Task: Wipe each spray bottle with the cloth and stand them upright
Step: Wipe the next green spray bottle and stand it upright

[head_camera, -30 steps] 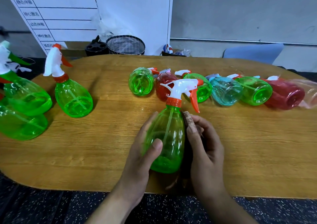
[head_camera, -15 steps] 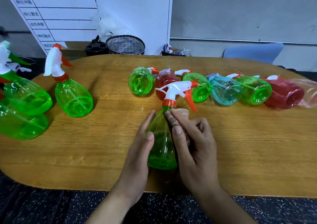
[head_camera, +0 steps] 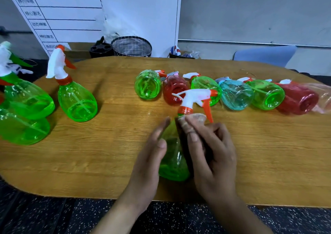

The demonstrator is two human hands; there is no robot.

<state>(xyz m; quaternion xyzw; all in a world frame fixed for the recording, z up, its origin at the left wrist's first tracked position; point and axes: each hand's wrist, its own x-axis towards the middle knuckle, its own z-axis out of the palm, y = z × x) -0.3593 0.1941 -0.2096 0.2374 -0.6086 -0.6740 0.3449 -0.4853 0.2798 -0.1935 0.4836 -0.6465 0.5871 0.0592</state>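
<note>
Since a second ago my right hand (head_camera: pixel 213 155) has carried the cloth (head_camera: pixel 194 119) from the side of the green spray bottle (head_camera: pixel 172 159) up to its shoulder, under the orange collar. It presses the cloth there with curled fingers, while my left hand (head_camera: pixel 152 155) steadies the bottle, fingers nearly straight against it. I judge wiping is underway; next comes standing it with the upright bottles (head_camera: pixel 77 101) at left. Beyond, a row of bottles (head_camera: pixel 236 95) lies unwiped on the table (head_camera: pixel 107 153).

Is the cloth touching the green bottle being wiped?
Touching. The head view shows the cloth pressed by the right hand against the green bottle just below its collar.
</note>
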